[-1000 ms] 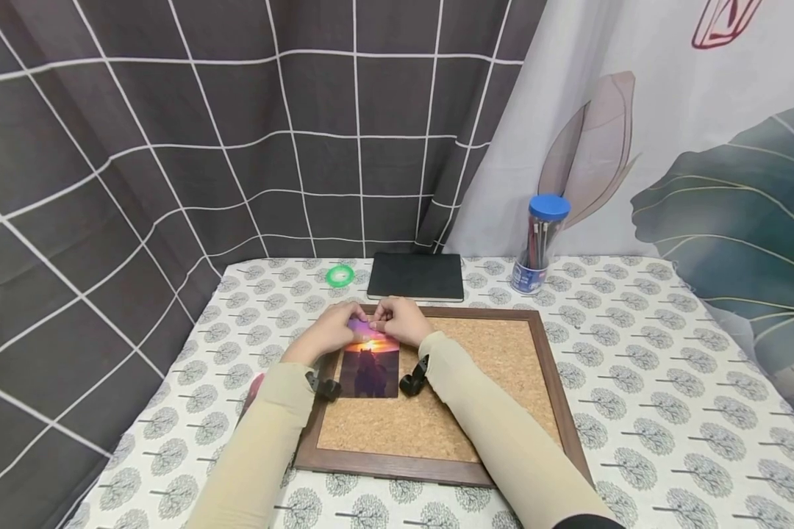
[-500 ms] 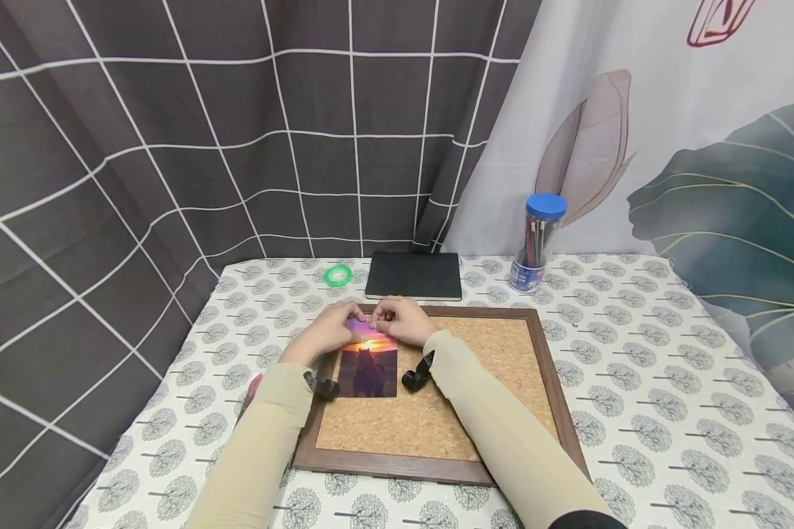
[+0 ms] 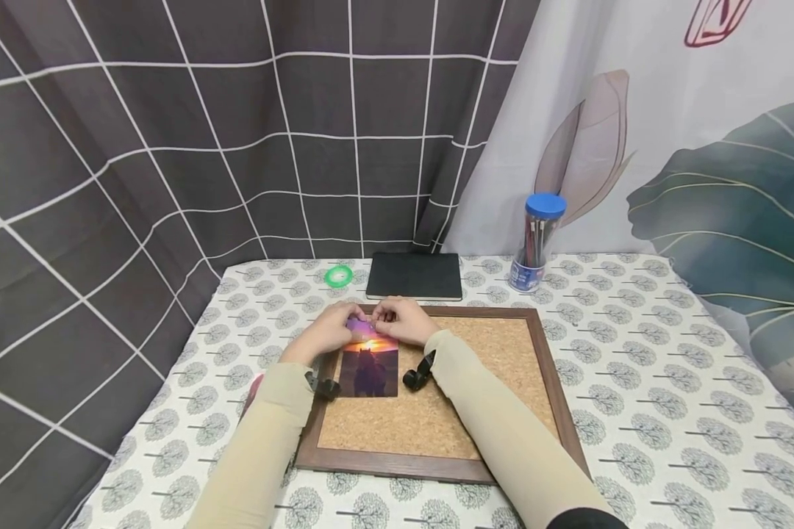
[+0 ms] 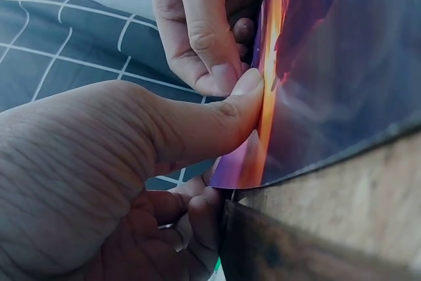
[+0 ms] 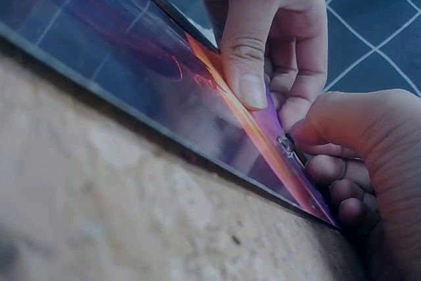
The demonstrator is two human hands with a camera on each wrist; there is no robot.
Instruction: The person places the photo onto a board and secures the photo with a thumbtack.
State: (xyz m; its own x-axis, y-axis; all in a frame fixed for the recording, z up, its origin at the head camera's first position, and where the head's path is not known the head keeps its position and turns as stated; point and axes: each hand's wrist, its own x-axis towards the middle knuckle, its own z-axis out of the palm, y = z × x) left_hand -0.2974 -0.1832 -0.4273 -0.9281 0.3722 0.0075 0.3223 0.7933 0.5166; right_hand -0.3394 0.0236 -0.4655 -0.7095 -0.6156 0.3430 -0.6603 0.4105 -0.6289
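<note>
A glossy photo (image 3: 369, 375) with a purple and orange sunset over a dark animal shape lies on the upper left of a framed corkboard (image 3: 470, 433). My left hand (image 3: 331, 330) holds its top edge, thumb on the picture and fingers curled at the far side, as the left wrist view shows. Beside it, my right hand (image 3: 403, 323) works at the same edge with bent thumb and fingers. In the right wrist view, a small clear shiny piece (image 5: 286, 146) sits at the right fingertips on the purple strip; I cannot tell what it is.
Beyond the board lie a black notebook (image 3: 413, 276) and a green tape roll (image 3: 339, 276). A blue-lidded jar of pencils (image 3: 534, 246) stands at the back right. Something pink (image 3: 256, 383) is partly hidden by the left sleeve. A dark checked curtain (image 3: 317, 176) hangs behind the table.
Both hands stay at the photo's top edge, with only slight shifts of the fingers. The photo and the board keep their places.
</note>
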